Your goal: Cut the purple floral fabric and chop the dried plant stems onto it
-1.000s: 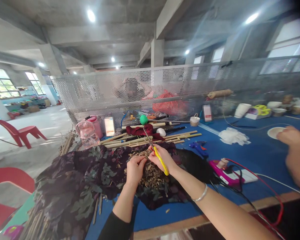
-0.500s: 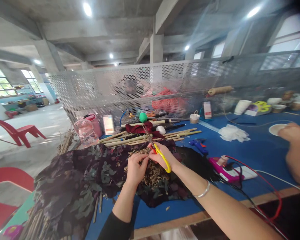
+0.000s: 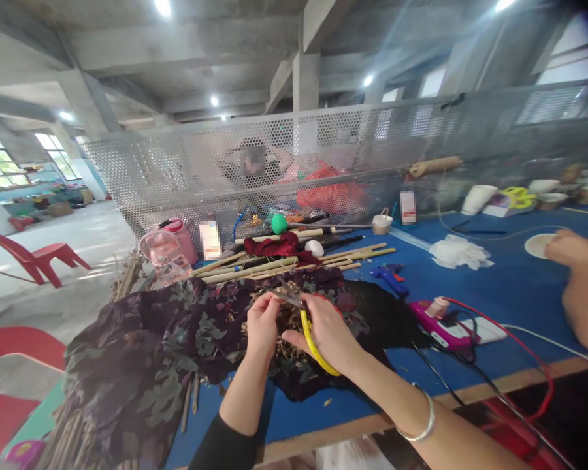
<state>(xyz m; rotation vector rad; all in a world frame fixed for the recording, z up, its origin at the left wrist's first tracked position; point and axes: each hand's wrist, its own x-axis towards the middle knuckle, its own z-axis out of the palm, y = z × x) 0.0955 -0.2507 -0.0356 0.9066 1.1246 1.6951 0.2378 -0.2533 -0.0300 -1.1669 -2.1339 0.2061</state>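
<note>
My right hand (image 3: 326,329) grips yellow-handled scissors (image 3: 313,346), whose blades point up and left toward my left fingertips. The fingers of my left hand (image 3: 263,325) are pinched together near the blades; whatever they hold is too small to make out. Both hands are above a heap of brown dried pieces (image 3: 294,349) lying on a dark floral cloth (image 3: 176,326). The cloth is spread over the blue table (image 3: 323,418).
Behind the cloth are bamboo sticks (image 3: 255,269), a green ball (image 3: 279,224) and a maroon cloth (image 3: 274,244). To the right are a blue glue gun (image 3: 391,279), a pink power strip (image 3: 443,324) with cables, white gloves (image 3: 459,253) and another person's hand (image 3: 581,261).
The scissors have turned from pointing steeply upward to pointing left, with their blades now at my left fingertips. My right hand has shifted its hold on the handles.
</note>
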